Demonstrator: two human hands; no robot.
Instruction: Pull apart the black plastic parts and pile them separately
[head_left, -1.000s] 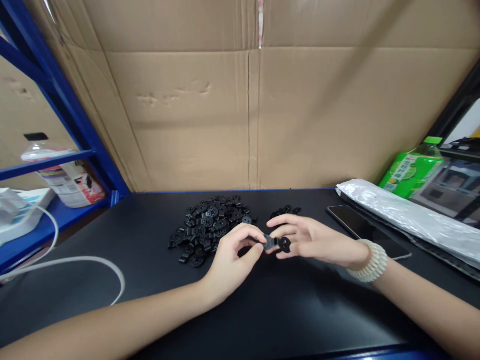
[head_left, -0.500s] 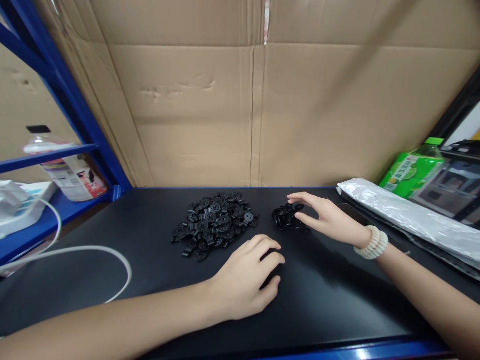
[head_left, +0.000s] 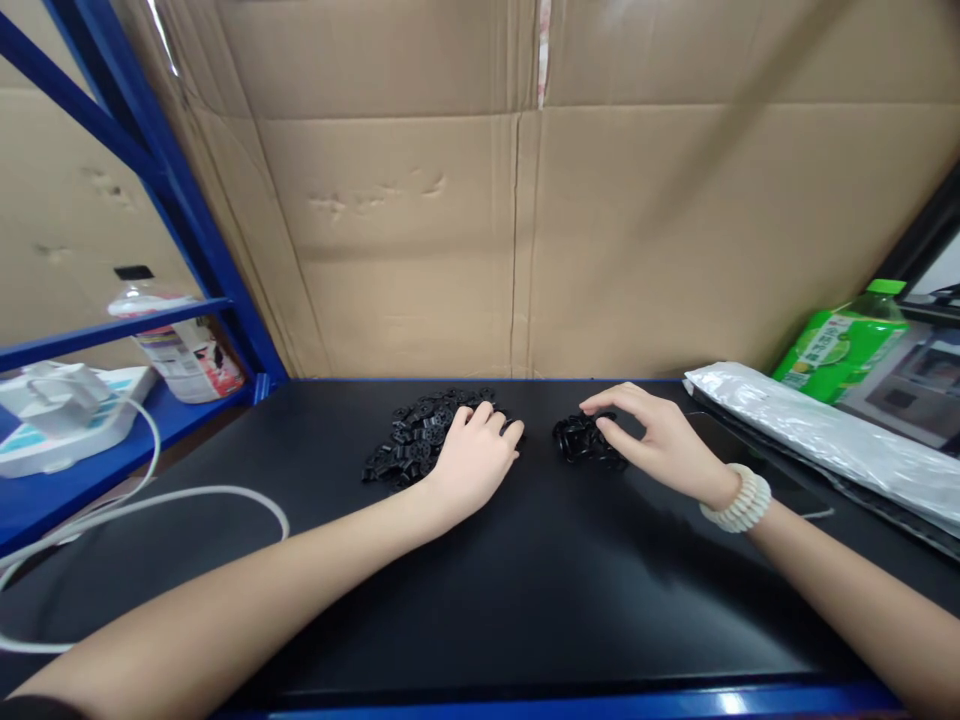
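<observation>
A heap of small black plastic parts [head_left: 409,445], round and pierced with holes, lies left of centre on the black tabletop [head_left: 540,590]. My left hand [head_left: 478,450] rests over the heap's right side, palm down, fingers a little spread and touching or just above the parts; its thumb is hidden. To the right sits a smaller cluster of glossy black pieces [head_left: 576,440]. My right hand [head_left: 645,435], with pale coiled bands [head_left: 739,500] at the wrist, is at that cluster's right edge. Its thumb and forefinger are apart, with nothing clearly held between them.
A white plastic package [head_left: 795,420] lies along the right side, near a green-labelled bottle [head_left: 832,345]. White cable [head_left: 225,490] loops over the left of the table. On the blue shelf [head_left: 172,425] stand a power strip [head_left: 112,435] and a bottle [head_left: 187,360]. Cardboard [head_left: 405,250] walls the back.
My left hand has moved away from me and leftward, from the open tabletop onto the heap. My right hand stays by the small cluster. The view has shifted slightly.
</observation>
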